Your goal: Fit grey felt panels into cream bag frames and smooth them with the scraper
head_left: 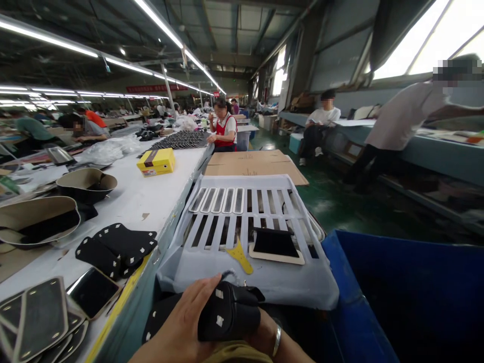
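Low in front of me, a folded black panel with white patches is held between my two hands. My left hand presses along its left side, the fingers close together. My right hand, with a bracelet at the wrist, grips the right side; its fingers are mostly hidden behind the panel. Just beyond, a yellow template-like piece lies on a slatted, cloth-covered rack. To its right rests a black piece with a cream edge. Similar black panels lie on the table to my left.
The long white table bears a yellow box, curved cream-edged pieces and stacked flat panels. A blue bin stands right of the rack, cardboard behind it. Several people sit or stand farther off.
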Tool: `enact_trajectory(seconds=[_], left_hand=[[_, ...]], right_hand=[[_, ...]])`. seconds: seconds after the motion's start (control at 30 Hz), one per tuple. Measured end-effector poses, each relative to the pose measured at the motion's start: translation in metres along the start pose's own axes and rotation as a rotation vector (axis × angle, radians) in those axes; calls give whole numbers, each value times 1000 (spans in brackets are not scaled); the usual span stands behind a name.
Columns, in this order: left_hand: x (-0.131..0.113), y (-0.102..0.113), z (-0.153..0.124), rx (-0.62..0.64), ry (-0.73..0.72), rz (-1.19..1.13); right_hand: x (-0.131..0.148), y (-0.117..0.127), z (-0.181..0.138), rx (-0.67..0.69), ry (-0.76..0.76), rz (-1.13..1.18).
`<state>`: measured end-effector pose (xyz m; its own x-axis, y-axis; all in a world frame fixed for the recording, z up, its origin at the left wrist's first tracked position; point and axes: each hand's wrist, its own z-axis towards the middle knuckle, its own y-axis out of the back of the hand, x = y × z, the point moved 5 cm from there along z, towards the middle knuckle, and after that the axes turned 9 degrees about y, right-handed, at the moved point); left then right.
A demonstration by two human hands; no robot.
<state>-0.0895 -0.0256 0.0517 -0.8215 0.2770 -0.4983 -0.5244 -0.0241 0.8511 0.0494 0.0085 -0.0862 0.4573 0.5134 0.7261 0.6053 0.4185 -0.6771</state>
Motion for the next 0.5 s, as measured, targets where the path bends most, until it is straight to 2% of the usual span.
enact_trajectory(seconds=[0.07, 0.17, 0.27, 0.37, 0.5], left_hand=[[1, -1, -6, -28, -26, 4], [4, -5, -15, -71, -8, 4], [3, 1, -22, -113, 46, -59], [9, 26, -29, -197, 171, -244], [50, 79, -45, -448, 467, -467]], right_hand=[[-2, -1, -8, -19, -22, 138], [2, 0, -14, -66, 46, 243], [1, 6, -16, -95, -23, 290], [0, 18, -22, -193, -143, 259], [11, 34, -42, -308, -126, 126]])
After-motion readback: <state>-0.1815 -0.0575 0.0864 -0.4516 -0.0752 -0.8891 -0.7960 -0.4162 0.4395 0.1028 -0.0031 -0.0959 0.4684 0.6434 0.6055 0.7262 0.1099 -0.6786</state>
